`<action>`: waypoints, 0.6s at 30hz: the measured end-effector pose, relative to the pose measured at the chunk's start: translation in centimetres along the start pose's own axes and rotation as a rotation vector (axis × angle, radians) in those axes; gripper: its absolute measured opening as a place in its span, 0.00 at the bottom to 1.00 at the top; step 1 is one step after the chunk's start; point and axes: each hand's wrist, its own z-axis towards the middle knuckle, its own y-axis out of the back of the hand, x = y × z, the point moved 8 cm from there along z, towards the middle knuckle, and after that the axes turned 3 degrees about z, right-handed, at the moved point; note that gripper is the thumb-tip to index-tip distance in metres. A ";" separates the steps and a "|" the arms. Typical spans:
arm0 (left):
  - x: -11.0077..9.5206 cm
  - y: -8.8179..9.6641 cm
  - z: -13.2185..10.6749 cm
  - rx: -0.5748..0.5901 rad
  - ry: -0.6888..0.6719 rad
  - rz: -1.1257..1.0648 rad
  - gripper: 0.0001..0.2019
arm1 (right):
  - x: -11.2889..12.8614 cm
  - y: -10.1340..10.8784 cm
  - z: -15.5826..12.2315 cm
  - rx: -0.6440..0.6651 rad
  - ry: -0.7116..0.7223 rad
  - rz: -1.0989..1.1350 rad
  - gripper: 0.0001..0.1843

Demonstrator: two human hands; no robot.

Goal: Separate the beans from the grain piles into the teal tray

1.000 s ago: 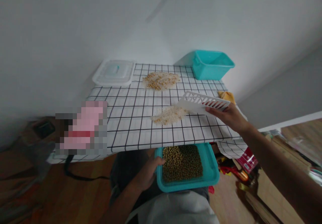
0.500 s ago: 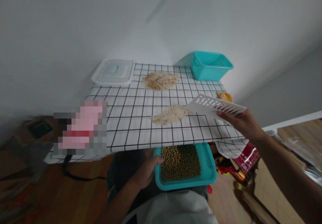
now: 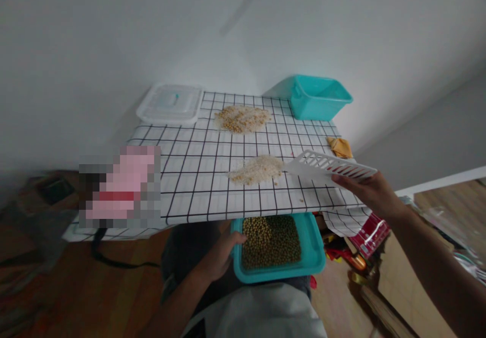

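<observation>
Against the pale wall [image 3: 243, 34] stands a desk [image 3: 197, 191] covered with a white cloth ruled in black squares. Just below its near edge, above the person's lap, a teal plastic tub [image 3: 281, 276] holds beans, and the left hand [image 3: 222, 257] is clamped on its left rim, thumb over the top, the other fingers hidden from view. A pink object [image 3: 125, 181], blurred into blocks, lies at the desk's left side. At the back right corner sits a second, deeper teal tub [image 3: 313, 109]; at the back left is a translucent white plastic lid [image 3: 170, 104]. A white slotted scoop [image 3: 319, 168] is tilted over the right part of the desk, the right hand's [image 3: 370, 188] fingers closed around its right end, while its left tip reaches the edge of a near heap of pale grains [image 3: 258, 170] dotted with tan beans. Farther back lies a mixed heap of grains and tan beans [image 3: 243, 119]. Near the right edge rests a crumpled yellow cloth [image 3: 340, 147]. Inside the lap tub, tan beans [image 3: 256, 229] gather at the upper left beside dark green beans [image 3: 281, 247].
</observation>
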 end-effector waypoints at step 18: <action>0.2 0.2 0.1 -0.014 -0.017 0.005 0.24 | 0.3 -1.2 -1.4 0.072 -0.033 -0.091 0.16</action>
